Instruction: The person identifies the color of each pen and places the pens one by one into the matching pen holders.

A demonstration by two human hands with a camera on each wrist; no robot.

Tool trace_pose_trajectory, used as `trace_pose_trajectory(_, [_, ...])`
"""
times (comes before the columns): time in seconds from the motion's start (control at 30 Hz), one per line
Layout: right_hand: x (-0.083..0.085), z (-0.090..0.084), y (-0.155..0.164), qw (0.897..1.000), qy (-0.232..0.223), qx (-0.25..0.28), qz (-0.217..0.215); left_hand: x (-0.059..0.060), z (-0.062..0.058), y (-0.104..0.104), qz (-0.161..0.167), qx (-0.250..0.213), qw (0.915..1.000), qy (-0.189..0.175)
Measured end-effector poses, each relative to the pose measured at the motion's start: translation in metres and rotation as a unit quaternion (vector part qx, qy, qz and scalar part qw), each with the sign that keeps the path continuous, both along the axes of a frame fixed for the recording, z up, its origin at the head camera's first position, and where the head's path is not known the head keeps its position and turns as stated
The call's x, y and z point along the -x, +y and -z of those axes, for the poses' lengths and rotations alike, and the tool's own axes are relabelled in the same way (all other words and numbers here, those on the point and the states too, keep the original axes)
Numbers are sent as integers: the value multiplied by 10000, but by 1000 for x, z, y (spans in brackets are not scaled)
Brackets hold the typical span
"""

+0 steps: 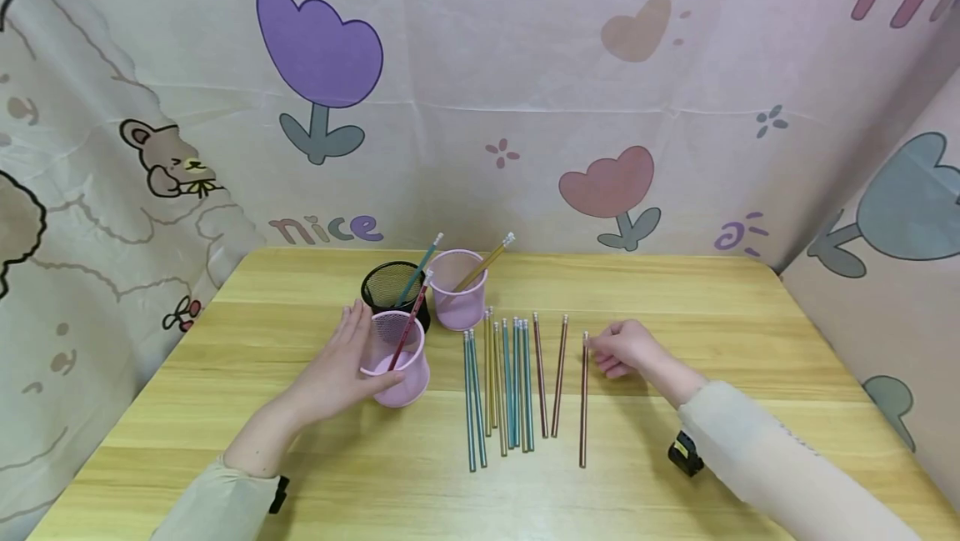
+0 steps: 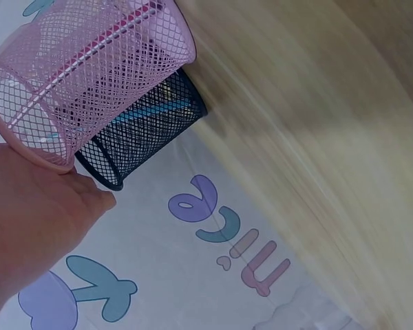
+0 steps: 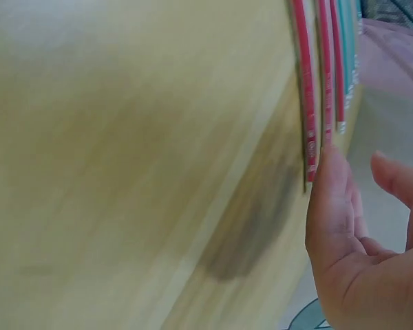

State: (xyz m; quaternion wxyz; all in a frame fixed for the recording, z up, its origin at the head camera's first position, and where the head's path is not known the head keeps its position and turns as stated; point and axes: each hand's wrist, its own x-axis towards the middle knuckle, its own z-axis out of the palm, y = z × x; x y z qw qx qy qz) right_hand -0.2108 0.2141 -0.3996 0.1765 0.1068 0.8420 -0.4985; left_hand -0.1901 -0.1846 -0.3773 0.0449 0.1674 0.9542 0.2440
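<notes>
Printed cloth (image 1: 472, 107) hangs behind the worktop (image 1: 637, 516); the left hand (image 1: 339, 370) — fingers nearly straight — touches the front pink cup (image 1: 405, 393); a black cup (image 2: 151, 141) and rear pink cup (image 1: 463, 309) stand behind, by the back edge; the right hand (image 1: 630, 348), thumb and finger parted, empty, meets the rightmost pencil (image 1: 583, 408), loose pencils (image 1: 515, 383) alongside.

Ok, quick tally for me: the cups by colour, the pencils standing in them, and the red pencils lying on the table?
Pink cups: 2
Black cup: 1
Pencils in the cups: 3
Red pencils on the table: 3
Total: 9
</notes>
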Motion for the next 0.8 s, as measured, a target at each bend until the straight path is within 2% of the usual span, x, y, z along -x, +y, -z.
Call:
trace_pose_trajectory(0.37, [-1,10,-3,9985,-319,-424,-127,0,1,0,11,73,9999,80])
trace_pose_trajectory(0.6, [7,20,-6,9959,-273,-852,-155,0,1,-1,16,74,9999,70])
trace_pose_trajectory(0.8, [12,21,-9,9935,-164,-1093,-279,0,-1,0,17,89,9999,96])
